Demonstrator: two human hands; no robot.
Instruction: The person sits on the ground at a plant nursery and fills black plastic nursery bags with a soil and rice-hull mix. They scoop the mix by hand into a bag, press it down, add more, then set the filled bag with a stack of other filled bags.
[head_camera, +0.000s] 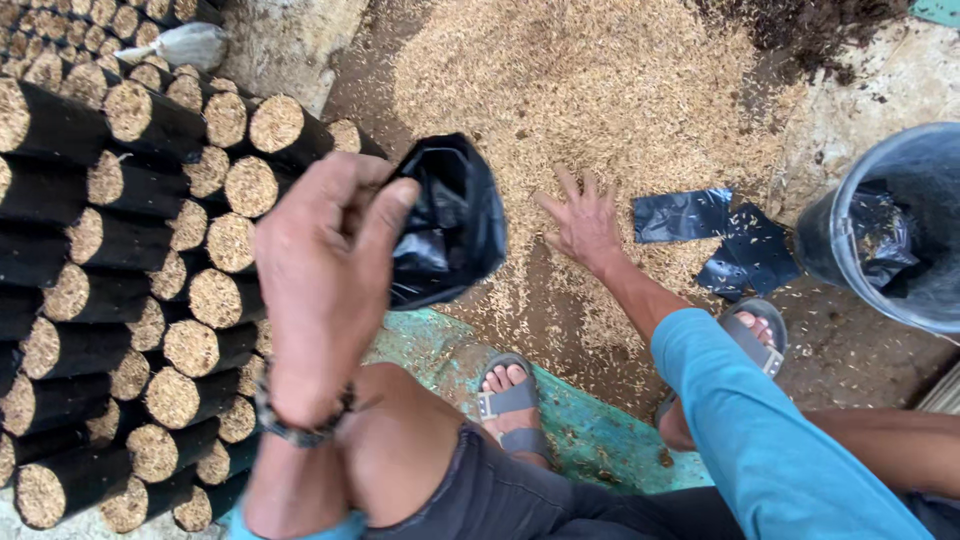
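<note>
Two hands: left hand (325, 265) gripping one open black plastic bag (450, 230), right hand (582, 222) spread flat on one pile of rice husk (600, 90). Just right of the right hand, two flat black bags (720, 235). Further right, one grey bucket (890, 230). Left of the left hand, several dozen filled black bags (120, 260), too many for exact count. Two grey sandals (512, 405).

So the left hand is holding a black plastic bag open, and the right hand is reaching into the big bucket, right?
Not quite. The left hand does hold the black plastic bag open, but the right hand is not in the bucket. It is spread flat on the pile of husks on the ground, well apart from the bucket. The head view shows this.
</note>
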